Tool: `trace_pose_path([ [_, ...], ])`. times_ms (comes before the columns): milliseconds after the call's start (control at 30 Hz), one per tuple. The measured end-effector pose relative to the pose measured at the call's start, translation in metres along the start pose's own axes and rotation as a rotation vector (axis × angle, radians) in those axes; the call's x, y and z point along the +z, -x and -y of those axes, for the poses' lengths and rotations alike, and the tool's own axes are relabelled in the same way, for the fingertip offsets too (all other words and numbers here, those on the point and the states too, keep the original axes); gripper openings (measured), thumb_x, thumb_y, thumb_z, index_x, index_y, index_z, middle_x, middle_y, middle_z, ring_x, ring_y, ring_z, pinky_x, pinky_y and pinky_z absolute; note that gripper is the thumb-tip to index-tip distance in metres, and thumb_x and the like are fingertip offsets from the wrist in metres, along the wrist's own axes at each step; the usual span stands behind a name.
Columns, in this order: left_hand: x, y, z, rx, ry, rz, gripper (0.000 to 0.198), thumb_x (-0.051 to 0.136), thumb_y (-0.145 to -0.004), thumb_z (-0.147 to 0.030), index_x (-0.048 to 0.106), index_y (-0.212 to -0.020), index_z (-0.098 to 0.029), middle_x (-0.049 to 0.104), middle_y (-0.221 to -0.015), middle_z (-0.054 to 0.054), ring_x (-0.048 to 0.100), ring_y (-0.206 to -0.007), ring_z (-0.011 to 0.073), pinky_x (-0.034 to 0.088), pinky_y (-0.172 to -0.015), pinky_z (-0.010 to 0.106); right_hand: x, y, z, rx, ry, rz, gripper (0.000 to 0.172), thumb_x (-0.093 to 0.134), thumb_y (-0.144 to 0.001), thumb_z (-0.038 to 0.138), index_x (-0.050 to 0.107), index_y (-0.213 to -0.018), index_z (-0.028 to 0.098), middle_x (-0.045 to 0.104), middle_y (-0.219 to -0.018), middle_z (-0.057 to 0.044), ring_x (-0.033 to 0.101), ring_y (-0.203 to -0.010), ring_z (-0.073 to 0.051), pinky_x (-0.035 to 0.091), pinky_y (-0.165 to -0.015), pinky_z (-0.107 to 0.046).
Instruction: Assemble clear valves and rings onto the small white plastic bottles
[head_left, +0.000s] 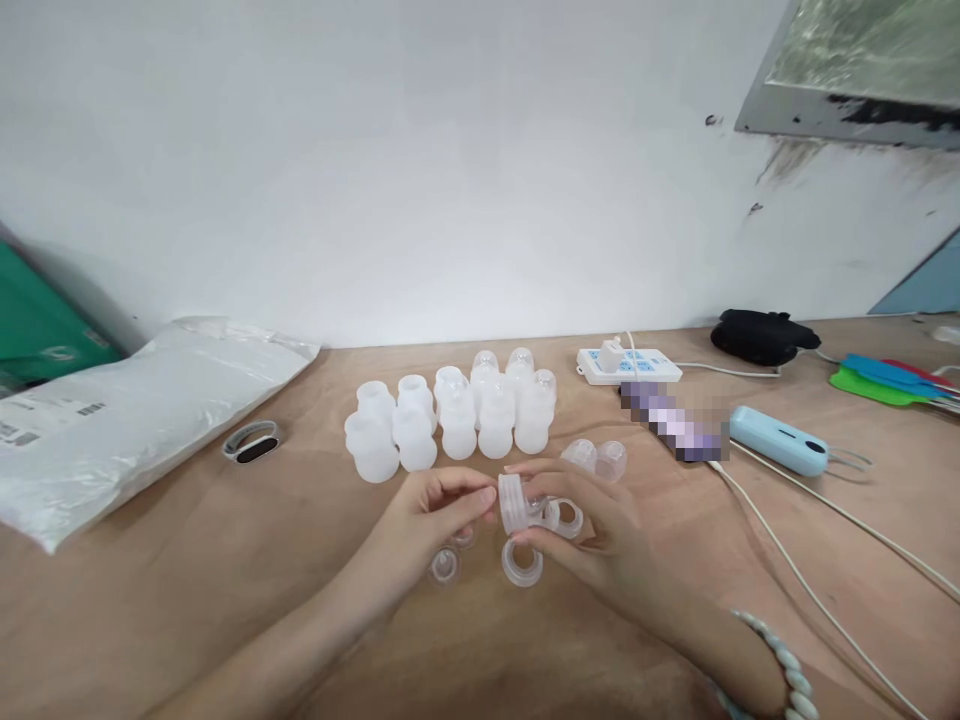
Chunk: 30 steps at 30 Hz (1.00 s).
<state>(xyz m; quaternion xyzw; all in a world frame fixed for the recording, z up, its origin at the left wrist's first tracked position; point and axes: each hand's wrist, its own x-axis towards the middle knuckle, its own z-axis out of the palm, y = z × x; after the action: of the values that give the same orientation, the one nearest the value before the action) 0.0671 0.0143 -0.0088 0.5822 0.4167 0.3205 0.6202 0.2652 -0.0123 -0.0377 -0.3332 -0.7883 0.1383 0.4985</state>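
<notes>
My left hand [424, 525] and my right hand [581, 530] meet over the wooden table [187, 590], both pinching a small translucent plastic ring cap [512, 503] held on its side between the fingertips. Just below lie loose clear parts: a ring [522, 563], a small nipple-shaped piece [444, 566] and another ring [568, 517] by my right fingers. Behind my hands stands a group of several small white translucent bottles [457, 420], some capped with clear domes. Two clear dome caps [598, 458] lie to their right.
A white plastic bag [127, 410] lies at the left, a grey wristband [251, 441] beside it. At the right are a power strip [628, 365], white cables [810, 590], a light blue device [780, 440], a black object [761, 335] and coloured flat tools [892, 380]. A beaded bracelet [780, 665] is on my right wrist.
</notes>
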Motion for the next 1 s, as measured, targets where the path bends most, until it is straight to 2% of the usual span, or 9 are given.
trace_pose_path([
  [100, 0.004, 0.004, 0.012, -0.109, 0.16, 0.043, 0.027, 0.073, -0.076, -0.044, 0.074, -0.073, -0.017, 0.05, -0.06, -0.004, 0.033, -0.056, 0.0087, 0.026, -0.053, 0.022, 0.002, 0.002, 0.003, -0.112, 0.069, 0.011, 0.013, 0.064, -0.094, 0.024, 0.064, -0.105, 0.019, 0.071, -0.111, -0.013, 0.071, -0.099, -0.021, 0.063, -0.081, -0.031],
  [200, 0.005, 0.004, 0.012, -0.186, 0.224, 0.031, 0.031, 0.08, -0.067, -0.046, 0.073, -0.067, -0.016, 0.049, -0.057, -0.005, 0.03, -0.054, 0.0073, 0.023, -0.051, 0.021, 0.005, 0.004, 0.002, -0.187, 0.111, 0.015, 0.012, 0.064, -0.093, 0.021, 0.064, -0.104, 0.016, 0.07, -0.109, -0.015, 0.071, -0.096, -0.02, 0.062, -0.083, -0.03],
  [267, 0.007, 0.003, 0.011, -0.216, 0.223, 0.015, 0.029, 0.082, -0.063, -0.043, 0.072, -0.064, -0.015, 0.05, -0.056, -0.004, 0.032, -0.053, 0.0068, 0.023, -0.051, 0.021, 0.006, 0.005, 0.003, -0.184, 0.096, 0.028, 0.014, 0.064, -0.093, 0.021, 0.062, -0.106, 0.016, 0.07, -0.109, -0.015, 0.071, -0.096, -0.02, 0.061, -0.082, -0.029],
  [400, 0.011, 0.005, 0.012, -0.245, 0.25, 0.027, 0.026, 0.081, -0.063, -0.038, 0.072, -0.065, -0.014, 0.054, -0.058, -0.003, 0.036, -0.053, 0.0071, 0.028, -0.053, 0.02, 0.005, 0.002, 0.008, -0.09, 0.04, 0.071, 0.031, 0.066, -0.091, 0.024, 0.055, -0.119, 0.018, 0.069, -0.1, -0.01, 0.069, -0.091, -0.02, 0.061, -0.075, -0.031],
  [467, 0.012, 0.007, 0.014, -0.255, 0.275, 0.042, 0.026, 0.082, -0.062, -0.038, 0.071, -0.065, -0.014, 0.055, -0.06, -0.002, 0.039, -0.056, 0.0081, 0.032, -0.055, 0.021, 0.003, 0.0, 0.01, -0.067, 0.024, 0.109, 0.031, 0.067, -0.089, 0.025, 0.057, -0.119, 0.02, 0.067, -0.097, -0.008, 0.069, -0.086, -0.02, 0.061, -0.073, -0.031],
  [567, 0.014, 0.013, 0.014, -0.235, 0.305, 0.058, 0.026, 0.08, -0.064, -0.039, 0.07, -0.064, -0.015, 0.055, -0.06, -0.002, 0.041, -0.057, 0.0099, 0.033, -0.056, 0.022, 0.002, -0.002, 0.011, -0.091, -0.023, 0.111, 0.029, 0.069, -0.086, 0.025, 0.061, -0.114, 0.023, 0.067, -0.096, -0.007, 0.068, -0.083, -0.019, 0.06, -0.07, -0.032],
  [733, 0.013, 0.024, 0.009, -0.158, 0.323, 0.1, 0.027, 0.078, -0.069, -0.038, 0.065, -0.061, -0.016, 0.056, -0.059, -0.001, 0.043, -0.057, 0.0113, 0.033, -0.055, 0.023, 0.0, 0.0, 0.01, -0.085, -0.148, 0.064, 0.034, 0.072, -0.085, 0.027, 0.062, -0.117, 0.024, 0.068, -0.1, -0.007, 0.068, -0.087, -0.02, 0.06, -0.072, -0.033],
  [1000, 0.015, 0.027, 0.005, -0.131, 0.353, 0.128, 0.034, 0.079, -0.071, -0.041, 0.061, -0.058, -0.016, 0.056, -0.061, 0.0, 0.046, -0.058, 0.0118, 0.034, -0.056, 0.024, 0.0, 0.0, 0.011, -0.059, -0.284, 0.084, 0.038, 0.075, -0.084, 0.031, 0.064, -0.12, 0.026, 0.07, -0.104, -0.007, 0.068, -0.093, -0.02, 0.058, -0.078, -0.033],
])
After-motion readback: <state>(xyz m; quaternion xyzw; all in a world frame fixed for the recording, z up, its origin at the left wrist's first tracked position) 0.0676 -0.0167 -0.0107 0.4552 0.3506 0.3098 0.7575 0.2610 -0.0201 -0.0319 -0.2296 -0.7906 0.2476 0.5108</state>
